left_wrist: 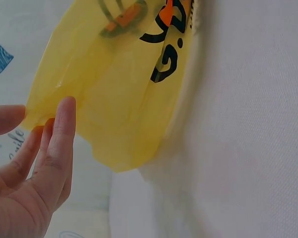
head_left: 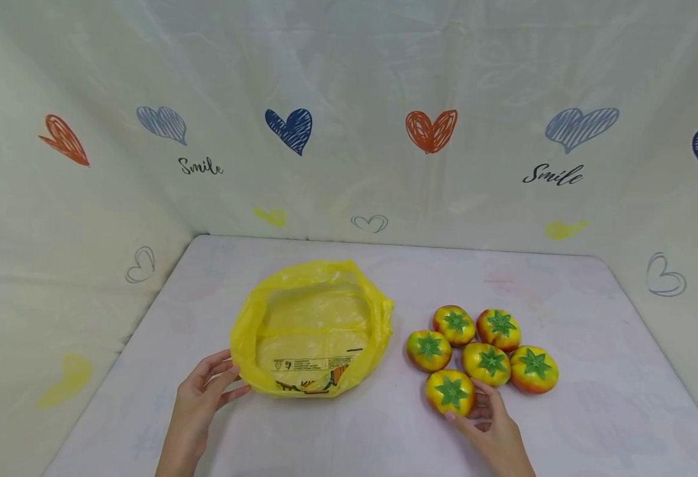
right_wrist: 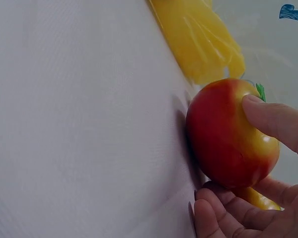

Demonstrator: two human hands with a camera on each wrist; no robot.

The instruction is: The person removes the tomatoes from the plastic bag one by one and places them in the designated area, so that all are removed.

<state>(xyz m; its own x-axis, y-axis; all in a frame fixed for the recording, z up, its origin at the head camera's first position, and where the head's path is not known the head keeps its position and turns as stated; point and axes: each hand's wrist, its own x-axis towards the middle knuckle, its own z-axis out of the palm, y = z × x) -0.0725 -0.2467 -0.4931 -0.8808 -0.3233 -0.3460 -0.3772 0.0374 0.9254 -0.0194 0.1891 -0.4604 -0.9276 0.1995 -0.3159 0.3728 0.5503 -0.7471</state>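
A yellow plastic bag stands on the table with its wide mouth facing up. At the bag's left side, my left hand pinches its edge between thumb and fingers; the left wrist view shows these fingertips against the yellow film. My right hand grips the nearest toy tomato, yellow and red with a green star-shaped top. In the right wrist view the thumb presses near the top of this tomato, and the other fingers curl about its side and underside. It seems to rest on or just above the table.
Several more toy tomatoes sit close together just behind the held one, right of the bag. The pale table meets a white cloth backdrop printed with hearts and "Smile" at the back and sides.
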